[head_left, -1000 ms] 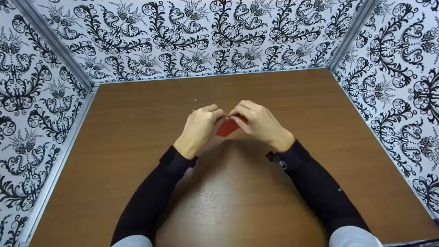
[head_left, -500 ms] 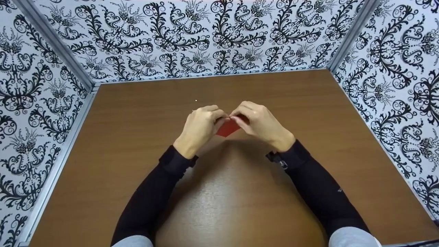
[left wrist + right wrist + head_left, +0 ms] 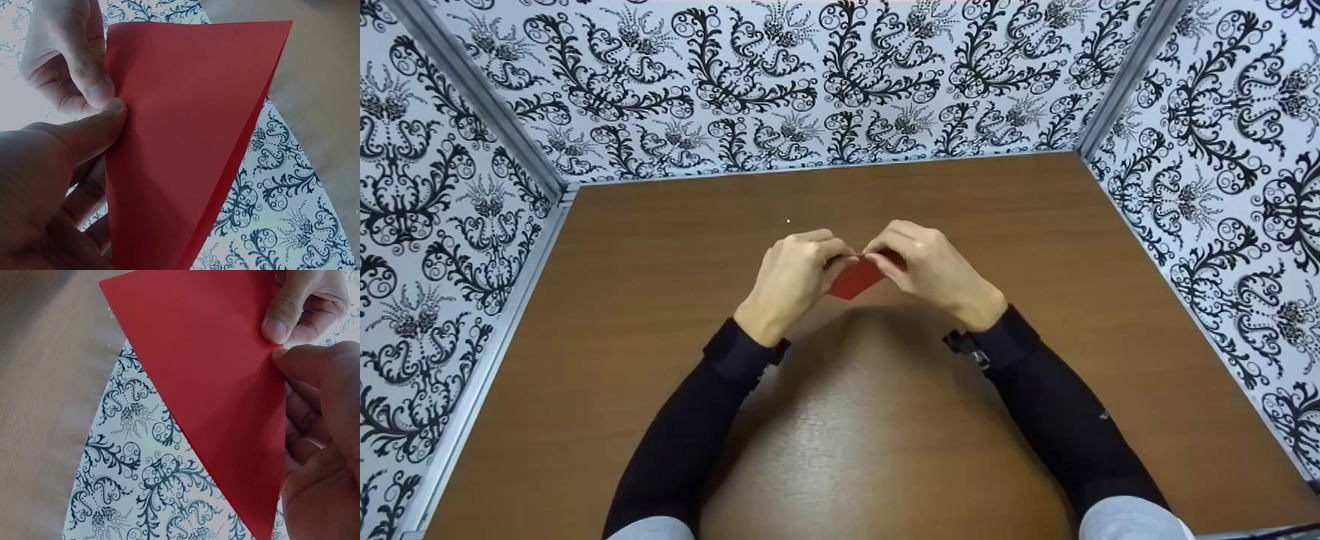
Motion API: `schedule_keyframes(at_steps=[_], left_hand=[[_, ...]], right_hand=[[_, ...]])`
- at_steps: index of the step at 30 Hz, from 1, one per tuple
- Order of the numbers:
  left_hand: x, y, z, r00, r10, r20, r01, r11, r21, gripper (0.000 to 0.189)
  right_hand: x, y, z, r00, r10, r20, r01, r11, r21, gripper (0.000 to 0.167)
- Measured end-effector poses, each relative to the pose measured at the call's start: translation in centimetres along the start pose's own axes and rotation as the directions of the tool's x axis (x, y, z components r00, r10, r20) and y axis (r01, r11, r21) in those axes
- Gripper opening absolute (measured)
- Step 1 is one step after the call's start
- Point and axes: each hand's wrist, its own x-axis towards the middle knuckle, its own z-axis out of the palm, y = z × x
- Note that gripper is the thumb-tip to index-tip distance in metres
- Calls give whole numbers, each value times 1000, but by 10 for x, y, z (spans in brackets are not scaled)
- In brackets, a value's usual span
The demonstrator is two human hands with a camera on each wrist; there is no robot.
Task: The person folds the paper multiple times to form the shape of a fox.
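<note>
Nearest me, two dark sleeves [image 3: 671,435] run up to the fingers from behind. My left hand [image 3: 795,274] pinches the red paper [image 3: 855,282] at its upper edge, thumb on the face turned toward me; my right hand [image 3: 934,274] pinches the same edge just beside it, the two thumb tips all but meeting. The paper slopes down below the fingers, a corner pointing back toward me, and looks folded: along the slanting edge, away from the fingers, the layers stand slightly apart in the left wrist view. I judge this to be creasing, so I'd line up those loose edges first, then press firmly from the thumbs outward, both sides evenly, without letting the layers slip. Under the fingers is the desk [image 3: 622,300], with a small white speck [image 3: 788,220] beyond the left ones. The patterned wall [image 3: 840,75] stands well past both hands.
</note>
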Motion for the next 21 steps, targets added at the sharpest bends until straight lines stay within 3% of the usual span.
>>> schedule_keyframes(at_steps=[11,21], left_hand=[[0,-12,-15,997,-79,-19,78,997,-12,13],[0,-20,-22,994,-102,-27,101,995,-23,13]], right_hand=[[-2,15,-16,998,35,-49,-35,999,-4,12],[-5,24,-26,996,78,-51,-79,997,-8,8]])
